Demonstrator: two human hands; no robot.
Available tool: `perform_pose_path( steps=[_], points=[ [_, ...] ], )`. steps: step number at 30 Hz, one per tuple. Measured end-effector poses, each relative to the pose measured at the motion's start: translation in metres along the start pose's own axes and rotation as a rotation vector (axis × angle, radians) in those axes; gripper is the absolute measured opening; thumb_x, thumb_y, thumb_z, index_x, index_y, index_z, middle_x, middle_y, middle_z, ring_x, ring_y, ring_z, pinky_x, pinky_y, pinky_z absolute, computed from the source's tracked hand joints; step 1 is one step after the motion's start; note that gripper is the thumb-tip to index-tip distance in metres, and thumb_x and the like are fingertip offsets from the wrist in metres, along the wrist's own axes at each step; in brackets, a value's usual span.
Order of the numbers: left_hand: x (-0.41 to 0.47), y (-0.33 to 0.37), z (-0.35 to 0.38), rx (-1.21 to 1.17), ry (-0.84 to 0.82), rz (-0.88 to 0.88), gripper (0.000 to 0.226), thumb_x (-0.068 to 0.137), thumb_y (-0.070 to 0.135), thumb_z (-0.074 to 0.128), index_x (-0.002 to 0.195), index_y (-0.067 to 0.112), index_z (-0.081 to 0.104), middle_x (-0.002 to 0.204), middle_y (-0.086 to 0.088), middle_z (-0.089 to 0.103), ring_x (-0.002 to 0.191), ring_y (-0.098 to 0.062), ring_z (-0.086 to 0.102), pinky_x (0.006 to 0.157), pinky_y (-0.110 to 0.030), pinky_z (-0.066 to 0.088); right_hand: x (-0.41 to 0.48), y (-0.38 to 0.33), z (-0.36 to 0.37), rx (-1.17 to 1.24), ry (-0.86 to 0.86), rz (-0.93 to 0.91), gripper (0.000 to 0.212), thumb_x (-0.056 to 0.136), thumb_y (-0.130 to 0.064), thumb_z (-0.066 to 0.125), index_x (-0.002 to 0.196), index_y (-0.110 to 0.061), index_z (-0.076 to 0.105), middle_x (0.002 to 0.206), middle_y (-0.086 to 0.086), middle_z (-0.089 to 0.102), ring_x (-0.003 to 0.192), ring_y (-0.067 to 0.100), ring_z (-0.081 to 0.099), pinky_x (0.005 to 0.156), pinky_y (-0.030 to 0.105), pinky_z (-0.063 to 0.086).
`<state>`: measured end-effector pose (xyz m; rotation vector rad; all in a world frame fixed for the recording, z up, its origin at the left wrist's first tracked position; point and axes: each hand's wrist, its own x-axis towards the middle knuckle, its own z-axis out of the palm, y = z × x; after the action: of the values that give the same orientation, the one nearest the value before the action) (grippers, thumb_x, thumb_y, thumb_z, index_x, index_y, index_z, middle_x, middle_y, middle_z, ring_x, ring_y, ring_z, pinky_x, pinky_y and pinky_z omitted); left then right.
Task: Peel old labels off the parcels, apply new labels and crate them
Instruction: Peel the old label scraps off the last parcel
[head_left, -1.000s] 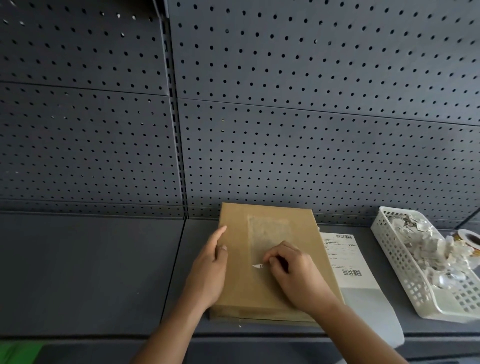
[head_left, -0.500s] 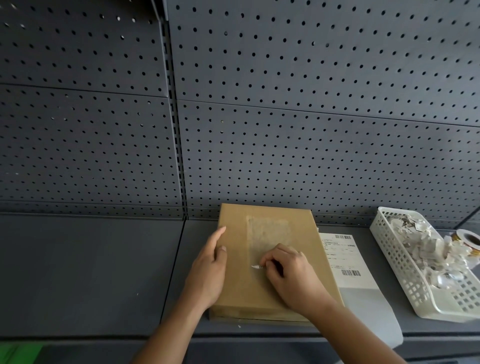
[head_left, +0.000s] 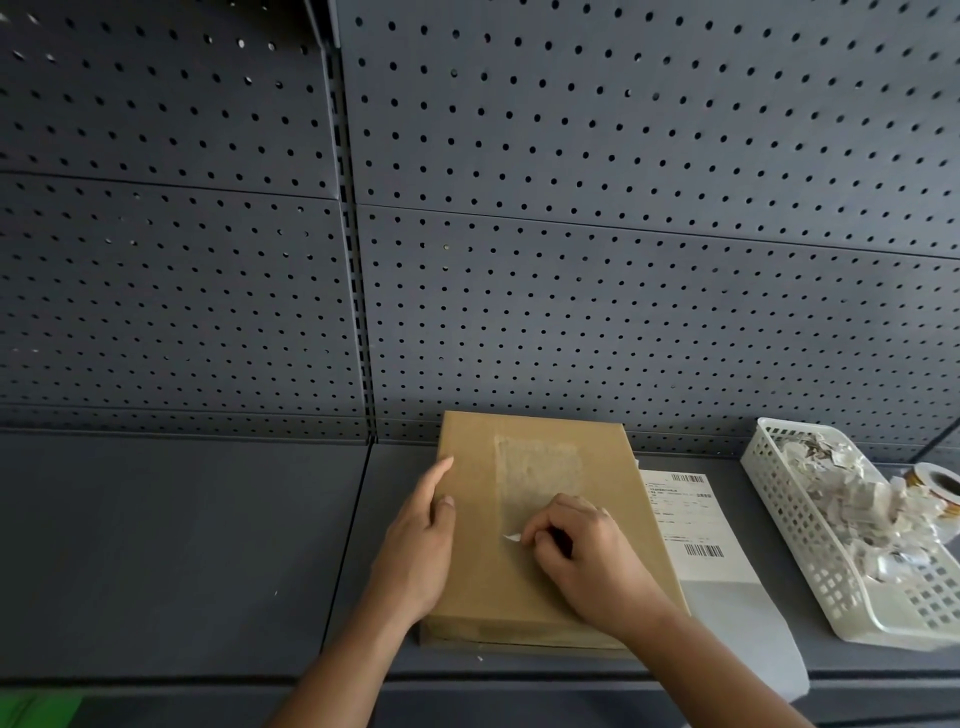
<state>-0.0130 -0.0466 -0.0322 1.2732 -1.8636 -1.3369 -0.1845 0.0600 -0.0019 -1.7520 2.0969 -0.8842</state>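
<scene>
A flat brown cardboard parcel (head_left: 540, 519) lies on the dark grey shelf (head_left: 182, 545). A pale rectangular patch of label residue (head_left: 537, 470) marks its top. My left hand (head_left: 421, 545) rests flat on the parcel's left edge, fingers straight. My right hand (head_left: 582, 556) has curled fingers and pinches a small white scrap of old label (head_left: 511, 538) at the lower left corner of the patch. A new white label sheet with barcodes (head_left: 685, 525) lies to the right of the parcel, partly tucked under it.
A white plastic basket (head_left: 810, 545) with several torn label scraps stands at the right. A tape roll (head_left: 935, 488) sits at its far side. A grey perforated back panel (head_left: 571, 260) rises behind the shelf. Something green (head_left: 36, 709) shows at the bottom left.
My right hand has shifted slightly left along the bottom of the residue patch, still picking at the white scrap. The left hand and parcel stay as they were.
</scene>
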Motion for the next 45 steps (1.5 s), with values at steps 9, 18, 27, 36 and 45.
perform_pose_path(
  steps=[9,18,27,36,45],
  points=[
    [0.002,-0.003,0.001,-0.003,0.005,0.0,0.043,0.108,0.038,0.033,0.144,0.062,0.03,0.159,0.018,0.034,0.144,-0.009,0.035,0.101,-0.028,0.034,0.001,-0.002,0.001,-0.036,-0.039,-0.028,0.019,0.09,-0.022,0.055,0.085,-0.035,0.068,0.088,-0.023,0.061,0.093,-0.001,0.056,0.089,0.027,0.044],
    [0.001,-0.003,0.0,0.001,0.001,0.015,0.042,0.107,0.04,0.031,0.141,0.065,0.028,0.159,0.02,0.033,0.142,-0.007,0.035,0.099,-0.028,0.034,0.0,-0.004,-0.004,-0.041,0.008,-0.01,0.012,0.083,-0.015,0.066,0.081,-0.026,0.067,0.084,-0.016,0.058,0.079,0.005,0.056,0.068,0.009,0.042],
    [-0.002,0.002,-0.001,0.016,-0.003,0.017,0.043,0.108,0.039,0.031,0.144,0.062,0.028,0.161,0.017,0.03,0.097,0.017,0.041,0.075,-0.01,0.034,0.015,-0.017,0.0,-0.465,-0.067,-0.132,0.015,0.092,-0.02,0.052,0.09,-0.018,0.067,0.091,-0.005,0.061,0.085,0.014,0.058,0.067,0.022,0.047],
    [0.0,-0.002,0.001,0.023,0.01,0.012,0.043,0.108,0.038,0.031,0.143,0.064,0.027,0.16,0.016,0.033,0.133,-0.002,0.041,0.097,-0.028,0.035,0.02,-0.033,0.0,-0.506,-0.157,0.011,0.013,0.092,-0.028,0.049,0.096,-0.017,0.055,0.098,0.0,0.06,0.085,0.021,0.06,0.066,0.027,0.038],
    [-0.002,0.0,-0.001,0.009,0.004,0.026,0.043,0.108,0.039,0.031,0.143,0.063,0.028,0.16,0.018,0.031,0.104,0.02,0.045,0.082,-0.02,0.037,0.022,-0.026,-0.004,-0.281,-0.192,0.137,0.01,0.089,-0.025,0.051,0.087,-0.021,0.06,0.081,-0.005,0.062,0.072,0.015,0.06,0.068,0.03,0.054]
  ],
)
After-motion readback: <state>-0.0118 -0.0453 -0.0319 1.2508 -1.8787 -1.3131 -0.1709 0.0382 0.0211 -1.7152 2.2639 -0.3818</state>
